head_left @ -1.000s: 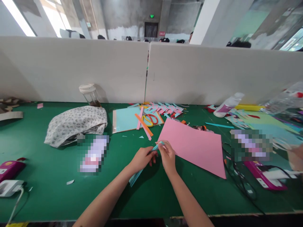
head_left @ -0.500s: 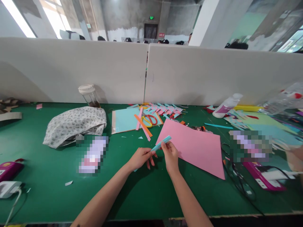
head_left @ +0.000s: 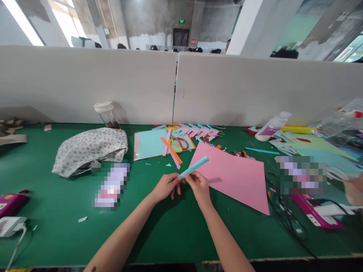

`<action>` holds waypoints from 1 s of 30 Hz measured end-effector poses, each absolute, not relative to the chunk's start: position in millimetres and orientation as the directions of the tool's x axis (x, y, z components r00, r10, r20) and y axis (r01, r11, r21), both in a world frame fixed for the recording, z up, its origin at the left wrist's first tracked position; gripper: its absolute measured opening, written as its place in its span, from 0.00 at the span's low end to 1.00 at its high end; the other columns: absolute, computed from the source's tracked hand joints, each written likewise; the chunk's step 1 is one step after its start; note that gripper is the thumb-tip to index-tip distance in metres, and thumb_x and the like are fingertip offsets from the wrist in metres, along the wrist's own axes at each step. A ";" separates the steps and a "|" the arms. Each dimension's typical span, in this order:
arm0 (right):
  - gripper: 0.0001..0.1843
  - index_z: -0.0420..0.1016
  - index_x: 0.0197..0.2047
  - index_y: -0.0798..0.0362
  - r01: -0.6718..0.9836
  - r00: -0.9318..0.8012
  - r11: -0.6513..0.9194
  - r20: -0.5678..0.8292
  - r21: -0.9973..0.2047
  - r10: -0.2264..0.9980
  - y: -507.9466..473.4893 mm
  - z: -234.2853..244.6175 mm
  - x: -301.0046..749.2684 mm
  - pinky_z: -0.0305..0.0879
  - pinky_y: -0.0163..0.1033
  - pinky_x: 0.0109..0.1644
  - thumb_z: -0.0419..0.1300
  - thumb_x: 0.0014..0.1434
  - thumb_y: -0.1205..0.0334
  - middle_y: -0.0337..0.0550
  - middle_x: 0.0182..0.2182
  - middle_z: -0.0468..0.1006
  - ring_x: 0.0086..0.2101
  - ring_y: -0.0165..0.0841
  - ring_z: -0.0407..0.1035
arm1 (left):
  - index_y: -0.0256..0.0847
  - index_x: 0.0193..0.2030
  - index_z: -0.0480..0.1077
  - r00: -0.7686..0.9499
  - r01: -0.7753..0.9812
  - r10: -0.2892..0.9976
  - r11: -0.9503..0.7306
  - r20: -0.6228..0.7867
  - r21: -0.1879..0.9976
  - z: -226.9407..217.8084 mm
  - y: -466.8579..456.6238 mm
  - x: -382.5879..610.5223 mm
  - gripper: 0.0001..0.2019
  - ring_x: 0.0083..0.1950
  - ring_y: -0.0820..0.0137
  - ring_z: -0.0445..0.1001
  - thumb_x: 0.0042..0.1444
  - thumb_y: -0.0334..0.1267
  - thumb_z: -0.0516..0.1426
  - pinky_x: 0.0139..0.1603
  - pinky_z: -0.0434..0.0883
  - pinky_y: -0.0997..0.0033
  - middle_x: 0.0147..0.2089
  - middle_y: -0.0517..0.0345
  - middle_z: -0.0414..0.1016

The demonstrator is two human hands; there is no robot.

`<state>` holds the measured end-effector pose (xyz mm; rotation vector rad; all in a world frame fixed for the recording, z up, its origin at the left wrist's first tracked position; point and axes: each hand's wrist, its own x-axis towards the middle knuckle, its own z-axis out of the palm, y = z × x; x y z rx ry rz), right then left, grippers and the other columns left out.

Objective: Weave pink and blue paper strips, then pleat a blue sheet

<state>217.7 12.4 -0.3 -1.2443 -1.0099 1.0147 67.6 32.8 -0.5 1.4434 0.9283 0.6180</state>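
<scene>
A narrow light-blue paper strip slants up to the right between my hands, above the green table. My left hand pinches its lower left end. My right hand grips it close beside the left, thumb and fingers pressed together. Under the strip's free end lies a large pink sheet of paper. Beyond my hands, orange and pink strips cross near scissors with red and yellow handles, on a light-blue sheet.
A pile of pink and blue folded strips lies by the white partition. To the left are a patterned cloth, a lidded jar and a blurred phone. At right stand a white bottle and black cables; another person's hand shows there.
My right hand has slid down the strip toward my left hand, leaving more of its upper end free. My left hand has shifted slightly left and up.
</scene>
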 end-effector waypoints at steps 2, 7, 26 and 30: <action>0.14 0.73 0.26 0.55 -0.042 0.203 0.047 0.037 -0.998 0.978 11.4 -1.8 213.4 0.65 0.39 0.33 0.66 0.44 0.52 0.40 0.21 0.74 0.25 0.34 0.68 | 0.36 0.35 0.66 0.531 0.189 0.831 0.071 -0.162 0.979 -1.3 33.7 68.5 0.19 0.12 0.79 0.62 0.58 0.53 0.47 0.13 0.57 0.81 0.19 0.63 0.70; 0.15 0.72 0.28 0.54 -0.062 0.319 0.055 0.032 -0.997 0.947 16.8 -9.1 220.0 0.67 0.40 0.36 0.65 0.46 0.50 0.40 0.24 0.75 0.29 0.34 0.70 | 0.37 0.36 0.68 0.495 0.222 0.860 0.016 -0.126 0.975 1.7 33.7 71.9 0.18 0.17 0.78 0.67 0.56 0.52 0.51 0.18 0.62 0.80 0.23 0.61 0.74; 0.17 0.72 0.31 0.55 -0.169 0.328 0.015 -0.042 -0.985 0.944 18.5 -13.6 216.2 0.69 0.43 0.39 0.69 0.41 0.54 0.41 0.26 0.77 0.31 0.36 0.73 | 0.38 0.37 0.70 0.304 0.235 0.953 -0.072 -0.004 0.969 2.6 30.8 72.3 0.16 0.26 0.75 0.72 0.55 0.50 0.53 0.28 0.67 0.78 0.31 0.59 0.75; 0.20 0.72 0.36 0.54 -0.233 0.326 0.015 -0.063 -0.972 0.943 18.4 -8.0 216.2 0.69 0.45 0.42 0.68 0.42 0.53 0.44 0.31 0.79 0.36 0.39 0.74 | 0.37 0.37 0.70 0.356 0.204 0.934 -0.044 -0.033 0.978 0.0 30.7 72.4 0.17 0.23 0.75 0.72 0.56 0.50 0.52 0.24 0.65 0.79 0.29 0.58 0.75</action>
